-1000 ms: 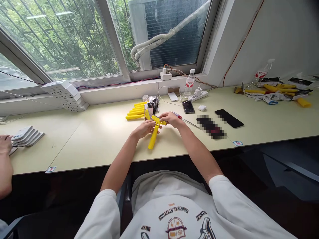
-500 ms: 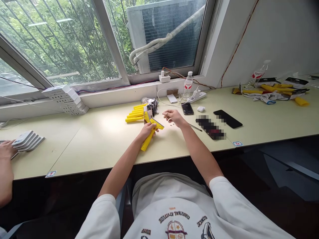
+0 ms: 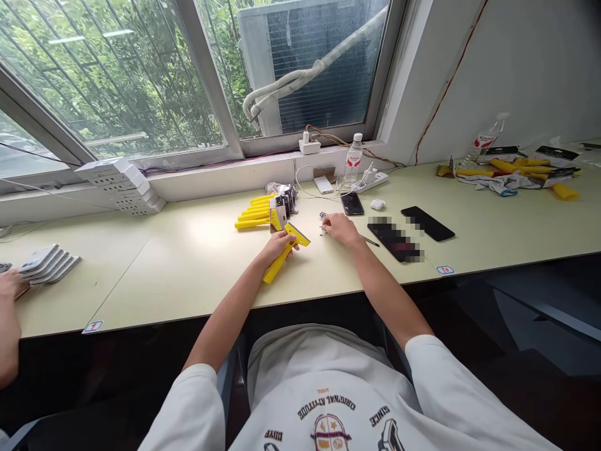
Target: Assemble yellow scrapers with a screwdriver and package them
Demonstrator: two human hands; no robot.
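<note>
In the middle of the table my left hand is closed around the handle of a yellow scraper, whose wide head points up and right. To its right, my right hand is low over the tabletop, fingers bent and drawn together beside a few tiny parts. What the fingertips pinch, if anything, is too small to make out. Just beyond the left hand lie several more yellow scrapers, side by side with handles to the left. A thin dark rod pokes out from under my right wrist.
Right of my hand are a partly blurred dark slab, a black flat piece, a phone and a white earbud case. A water bottle stands behind. At far left, another person's hand touches stacked pale pieces.
My right hand has moved right and down to the table beside the tiny parts, its fingers now drawn in. My left hand keeps the scraper nearly in place.
</note>
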